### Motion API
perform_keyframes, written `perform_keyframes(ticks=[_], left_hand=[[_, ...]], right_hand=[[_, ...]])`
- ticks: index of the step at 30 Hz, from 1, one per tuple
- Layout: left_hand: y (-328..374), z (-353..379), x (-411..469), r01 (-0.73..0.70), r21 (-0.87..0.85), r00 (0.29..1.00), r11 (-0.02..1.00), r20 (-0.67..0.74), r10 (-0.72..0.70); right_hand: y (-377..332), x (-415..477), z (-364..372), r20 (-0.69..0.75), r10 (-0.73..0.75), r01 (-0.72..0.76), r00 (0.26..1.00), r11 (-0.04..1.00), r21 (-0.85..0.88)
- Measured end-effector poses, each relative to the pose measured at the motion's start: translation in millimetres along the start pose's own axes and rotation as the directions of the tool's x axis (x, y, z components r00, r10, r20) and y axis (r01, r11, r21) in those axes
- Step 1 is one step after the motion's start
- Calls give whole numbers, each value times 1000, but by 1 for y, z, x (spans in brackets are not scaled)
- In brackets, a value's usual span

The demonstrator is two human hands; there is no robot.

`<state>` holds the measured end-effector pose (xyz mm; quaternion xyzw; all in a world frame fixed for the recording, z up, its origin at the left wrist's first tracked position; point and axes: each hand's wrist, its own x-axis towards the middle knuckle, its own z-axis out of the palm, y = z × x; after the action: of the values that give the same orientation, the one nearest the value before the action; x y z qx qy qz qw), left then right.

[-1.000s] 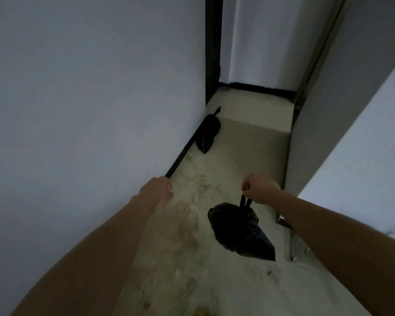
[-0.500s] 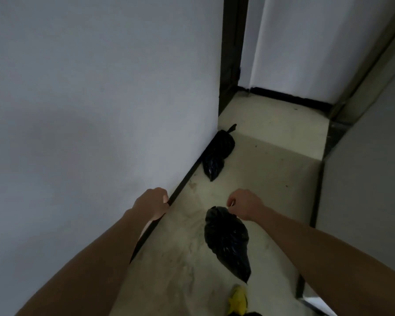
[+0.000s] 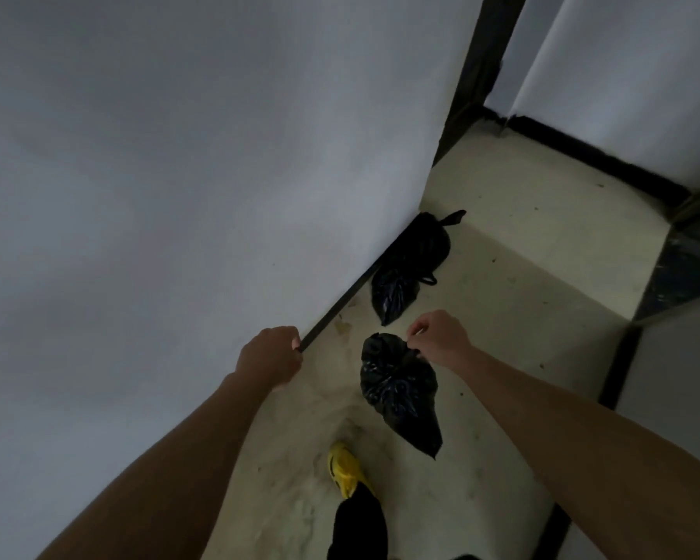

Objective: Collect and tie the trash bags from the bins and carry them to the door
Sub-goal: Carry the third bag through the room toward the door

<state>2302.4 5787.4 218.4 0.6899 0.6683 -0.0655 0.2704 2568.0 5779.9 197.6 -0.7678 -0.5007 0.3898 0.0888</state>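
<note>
Carrying stage: right hand (image 3: 441,337) pinches tied black bag (image 3: 397,392) aloft, left hand (image 3: 271,357) clenched empty; next, set it beside floor bag (image 3: 411,264) (by wall).

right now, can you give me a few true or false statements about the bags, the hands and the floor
1. The right hand holds a black trash bag by its top. True.
2. The left hand also carries a bag. False: it is a closed fist with no bag in its grip.
3. Another black bag lies on the floor by the left wall. True.
4. The shoe in view is red. False: it is yellow.
</note>
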Motion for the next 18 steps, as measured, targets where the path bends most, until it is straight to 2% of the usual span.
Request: perform_keyframes(ticks=[9, 13, 18], left_hand=[[-10, 67, 180, -52, 65, 994, 997, -96, 58], [-18, 119, 251, -124, 195, 961, 973, -221, 167], [-28, 184, 320, -202, 350, 907, 915, -285, 309]], right_hand=[[20, 203, 57, 25, 41, -42, 999, 999, 35], [46, 286, 99, -17, -16, 16, 1000, 1000, -21], [86, 360, 151, 3, -54, 54, 999, 998, 17]])
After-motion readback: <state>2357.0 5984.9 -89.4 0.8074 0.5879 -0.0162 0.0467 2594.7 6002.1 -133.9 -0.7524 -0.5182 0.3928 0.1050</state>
